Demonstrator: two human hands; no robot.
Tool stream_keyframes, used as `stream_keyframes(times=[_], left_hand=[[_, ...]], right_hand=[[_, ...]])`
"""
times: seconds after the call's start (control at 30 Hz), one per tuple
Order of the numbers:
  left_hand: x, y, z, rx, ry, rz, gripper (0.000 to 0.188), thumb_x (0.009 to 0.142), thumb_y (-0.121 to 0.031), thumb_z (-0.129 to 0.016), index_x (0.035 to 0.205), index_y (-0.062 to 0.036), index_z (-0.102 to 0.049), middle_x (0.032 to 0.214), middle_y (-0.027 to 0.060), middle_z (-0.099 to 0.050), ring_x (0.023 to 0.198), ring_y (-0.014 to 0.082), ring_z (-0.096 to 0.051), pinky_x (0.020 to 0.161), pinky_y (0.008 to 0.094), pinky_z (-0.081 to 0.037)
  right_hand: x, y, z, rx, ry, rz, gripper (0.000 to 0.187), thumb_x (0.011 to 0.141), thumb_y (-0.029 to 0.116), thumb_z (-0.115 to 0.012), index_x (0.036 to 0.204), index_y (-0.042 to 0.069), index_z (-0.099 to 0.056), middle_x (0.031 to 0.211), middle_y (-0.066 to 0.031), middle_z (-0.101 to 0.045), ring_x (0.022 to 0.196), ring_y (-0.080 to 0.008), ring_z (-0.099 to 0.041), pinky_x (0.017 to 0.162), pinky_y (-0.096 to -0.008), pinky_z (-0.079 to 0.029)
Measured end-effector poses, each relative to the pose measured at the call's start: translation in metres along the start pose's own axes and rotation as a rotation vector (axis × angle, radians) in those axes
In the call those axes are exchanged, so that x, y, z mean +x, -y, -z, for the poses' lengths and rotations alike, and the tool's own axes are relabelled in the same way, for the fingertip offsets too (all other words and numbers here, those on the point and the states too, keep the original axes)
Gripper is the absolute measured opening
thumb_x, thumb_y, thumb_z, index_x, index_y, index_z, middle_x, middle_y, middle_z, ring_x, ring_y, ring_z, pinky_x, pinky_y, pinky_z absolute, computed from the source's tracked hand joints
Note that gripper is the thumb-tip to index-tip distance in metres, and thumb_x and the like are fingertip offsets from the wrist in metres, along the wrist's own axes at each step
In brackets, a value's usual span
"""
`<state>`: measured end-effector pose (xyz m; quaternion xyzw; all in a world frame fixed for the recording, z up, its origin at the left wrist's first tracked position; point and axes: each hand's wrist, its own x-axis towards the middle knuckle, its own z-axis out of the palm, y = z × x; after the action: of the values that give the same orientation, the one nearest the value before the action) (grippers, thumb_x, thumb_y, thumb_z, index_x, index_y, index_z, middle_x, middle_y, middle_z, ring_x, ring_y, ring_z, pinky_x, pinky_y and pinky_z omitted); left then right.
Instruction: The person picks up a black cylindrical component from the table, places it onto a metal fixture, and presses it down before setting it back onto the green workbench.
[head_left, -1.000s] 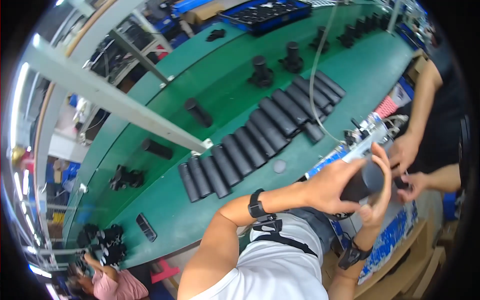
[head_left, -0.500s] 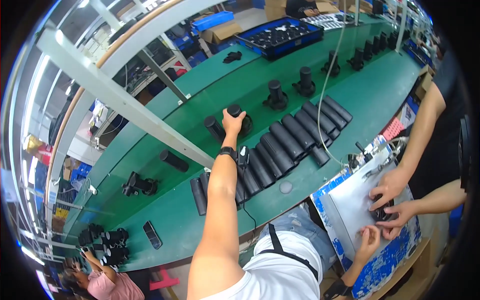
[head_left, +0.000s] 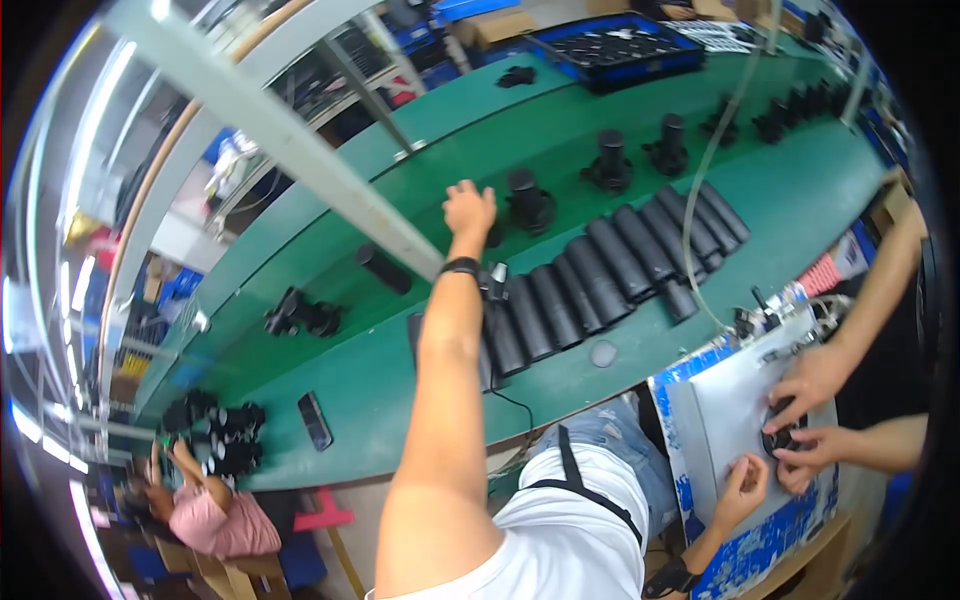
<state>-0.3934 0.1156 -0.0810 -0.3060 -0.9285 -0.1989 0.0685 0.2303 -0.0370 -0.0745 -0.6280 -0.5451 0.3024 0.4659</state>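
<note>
My left hand point(head_left: 470, 212) reaches out over the green bench with its fingers apart. It is over a black tube point(head_left: 494, 236) that it mostly hides; whether it touches the tube I cannot tell. Just right of it a black cylinder on a round base point(head_left: 525, 200) stands upright. Beneath my forearm lies a row of black tubes point(head_left: 572, 295). My right hand point(head_left: 742, 488) is curled above the metal plate point(head_left: 715, 415); its fingers are closed, and anything inside them is hidden. Beside it, a co-worker's hands point(head_left: 808, 420) hold a black round part point(head_left: 782, 428) on the plate.
More cylinders on bases point(head_left: 610, 162) stand along the bench to the right. A single tube point(head_left: 383, 268) and a black bracketed part point(head_left: 302, 314) lie left of the white post point(head_left: 300, 150). Nearer are a phone point(head_left: 315, 420) and a grey disc point(head_left: 602, 353). A hose point(head_left: 700, 190) hangs down.
My left hand has let go of the cylinder on its base and moved left to the tube beside it. The view has shifted. My right hand stays by the plate.
</note>
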Motion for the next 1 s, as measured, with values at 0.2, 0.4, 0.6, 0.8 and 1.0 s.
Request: stream_keyframes(times=[0.2, 0.4, 0.6, 0.8, 1.0], left_hand=[[-0.022, 0.022, 0.048, -0.044, -0.367, -0.171, 0.033, 0.076, -0.041, -0.072, 0.087, -0.0113, -0.061, 0.087, 0.0107, -0.060, 0.080, 0.0333, -0.064, 0.067, 0.0455, -0.052], [-0.101, -0.054, 0.155, -0.594, 0.177, -0.570, 0.018, 0.077, -0.024, -0.070, 0.083, -0.0078, -0.067, 0.081, 0.0094, -0.065, 0.074, 0.0205, -0.064, 0.069, 0.0331, -0.051], [-0.215, -0.144, 0.146, -1.324, 1.267, -1.145, 0.020, 0.077, -0.020, -0.072, 0.084, -0.0017, -0.066, 0.080, 0.0063, -0.066, 0.077, 0.0146, -0.062, 0.073, 0.0293, -0.049], [-0.292, -0.208, 0.121, -1.630, 1.306, -0.650, 0.032, 0.094, -0.025, -0.057, 0.115, -0.0002, -0.056, 0.103, 0.0062, -0.061, 0.088, 0.0100, -0.056, 0.078, 0.0267, -0.048], [-0.344, -0.175, 0.096, -1.335, 2.017, -0.302, 0.051, 0.098, -0.039, -0.050, 0.131, -0.0011, -0.044, 0.112, 0.0064, -0.055, 0.098, 0.0113, -0.055, 0.085, 0.0267, -0.045]], right_hand=[[0.001, 0.006, -0.002, -0.009, 0.083, 0.019, 0.013, 0.093, 0.011, -0.057, 0.099, -0.001, -0.060, 0.075, -0.0027, -0.059, 0.067, -0.0092, -0.053, 0.061, -0.0216, -0.042], [0.001, 0.023, -0.003, 0.100, 0.063, 0.013, 0.014, 0.093, 0.009, -0.055, 0.103, -0.001, -0.059, 0.085, -0.0052, -0.059, 0.076, -0.0109, -0.055, 0.068, -0.0233, -0.045], [0.016, 0.113, -0.095, 0.783, 0.807, -0.261, 0.070, 0.095, 0.055, -0.042, 0.130, -0.007, -0.040, 0.107, -0.0217, -0.062, 0.096, -0.0286, -0.065, 0.084, -0.0362, -0.052], [0.019, 0.104, -0.099, 1.305, 0.699, -0.275, 0.073, 0.087, 0.060, -0.052, 0.123, -0.002, -0.044, 0.093, -0.0147, -0.058, 0.081, -0.0237, -0.063, 0.069, -0.0315, -0.053], [0.028, 0.093, -0.047, 1.218, 0.278, -0.083, 0.066, 0.086, 0.045, -0.061, 0.130, 0.002, -0.035, 0.103, -0.0110, -0.051, 0.095, -0.0222, -0.054, 0.086, -0.0347, -0.046]])
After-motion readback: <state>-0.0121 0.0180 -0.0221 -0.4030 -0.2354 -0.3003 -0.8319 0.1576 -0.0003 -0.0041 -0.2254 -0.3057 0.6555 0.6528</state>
